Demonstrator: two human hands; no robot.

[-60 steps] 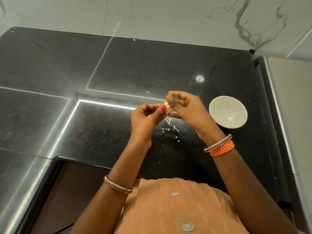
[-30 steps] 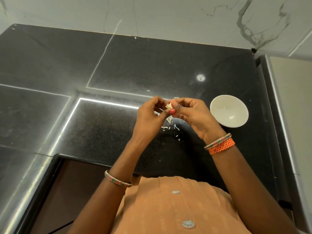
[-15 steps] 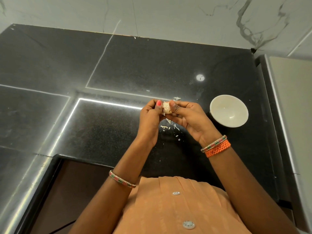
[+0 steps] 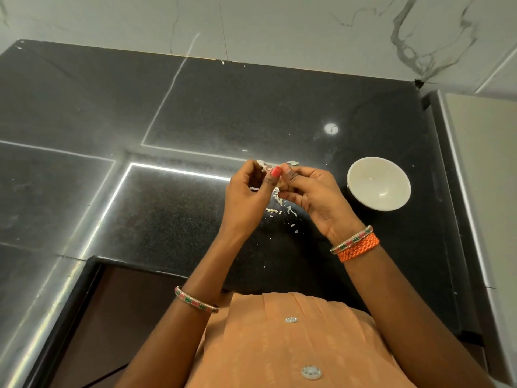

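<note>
Both my hands meet above the black counter (image 4: 173, 219). My right hand (image 4: 313, 197) pinches a small pale garlic clove (image 4: 282, 184), mostly hidden by its thumb and fingers. My left hand (image 4: 249, 194) pinches a thin flake of pale skin (image 4: 262, 164) at the clove's left side, its red-nailed thumb against the right thumb. Bits of peel (image 4: 279, 207) lie on the counter under the hands. An empty white bowl (image 4: 379, 183) stands just right of my right hand.
A marble wall (image 4: 279, 26) runs along the back of the counter. A pale raised surface (image 4: 486, 169) borders the counter on the right. The counter's front edge steps inward at lower left (image 4: 92, 260). One more peel scrap (image 4: 293, 163) lies behind the hands.
My left hand has pulled slightly left and up, drawing a flake of skin off the clove. My right hand stays in place with the clove.
</note>
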